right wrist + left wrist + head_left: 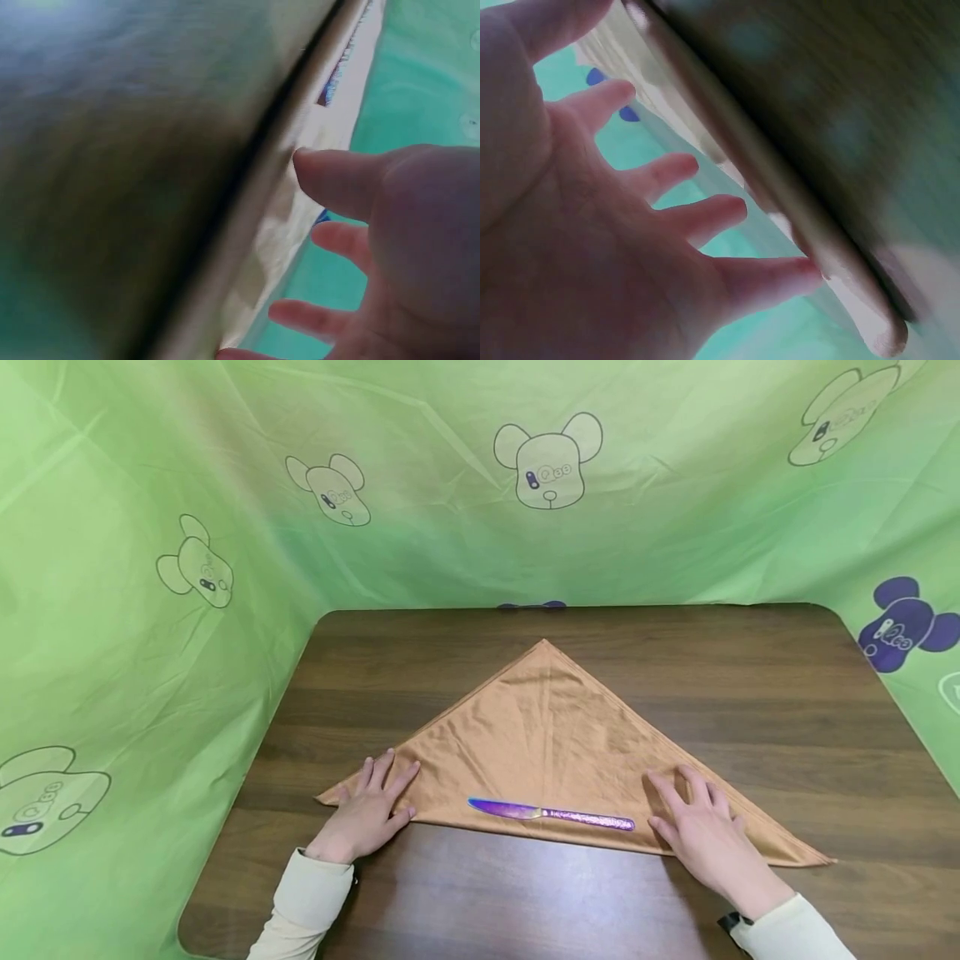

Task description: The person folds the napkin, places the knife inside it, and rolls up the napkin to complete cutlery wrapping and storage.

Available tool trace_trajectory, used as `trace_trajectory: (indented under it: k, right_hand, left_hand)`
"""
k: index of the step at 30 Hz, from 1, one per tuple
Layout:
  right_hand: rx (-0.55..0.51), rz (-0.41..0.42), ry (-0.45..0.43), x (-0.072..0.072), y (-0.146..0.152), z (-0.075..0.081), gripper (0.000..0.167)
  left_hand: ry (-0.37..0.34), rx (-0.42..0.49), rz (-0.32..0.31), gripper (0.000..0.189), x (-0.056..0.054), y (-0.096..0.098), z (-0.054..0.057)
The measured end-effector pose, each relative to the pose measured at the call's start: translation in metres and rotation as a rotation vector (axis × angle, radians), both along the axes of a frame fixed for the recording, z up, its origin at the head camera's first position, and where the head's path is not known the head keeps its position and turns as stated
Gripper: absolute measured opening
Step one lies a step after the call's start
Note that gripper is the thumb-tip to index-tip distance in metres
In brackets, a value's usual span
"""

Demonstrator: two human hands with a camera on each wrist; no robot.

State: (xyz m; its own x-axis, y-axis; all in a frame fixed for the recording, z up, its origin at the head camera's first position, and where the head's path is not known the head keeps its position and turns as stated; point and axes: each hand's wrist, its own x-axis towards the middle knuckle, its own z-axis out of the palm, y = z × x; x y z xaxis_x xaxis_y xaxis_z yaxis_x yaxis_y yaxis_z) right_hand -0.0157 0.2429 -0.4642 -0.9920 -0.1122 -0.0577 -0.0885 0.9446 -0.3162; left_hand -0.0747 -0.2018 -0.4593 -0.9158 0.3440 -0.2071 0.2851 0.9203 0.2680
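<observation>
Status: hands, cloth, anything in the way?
Left hand, right hand: fingers spread at opposite sides of triangular cloth. Knife lies on it, between hands. Nothing blocking either hand.

Knife (588,818) on cloth (547,727), free room above

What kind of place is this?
Probably a curtained booth for tabletop work: green sheeting with cartoon animal heads hangs behind and beside a wood-grain table, where a purple knife lies on a folded cloth.
</observation>
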Motion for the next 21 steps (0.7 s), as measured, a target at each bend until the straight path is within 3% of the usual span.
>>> trace_trajectory:
  k: [9,21]
  right_hand:
    - [-0.011,-0.032,-0.119,0.001,0.005,-0.006,0.06]
    - [-0.085,-0.047,-0.214,-0.016,0.023,-0.003,0.07]
  left_hand:
    - [-0.065,0.003,-0.003,0.054,0.0,0.004,0.0]
    - [-0.086,0.017,-0.009,0.054,-0.012,0.01,-0.003]
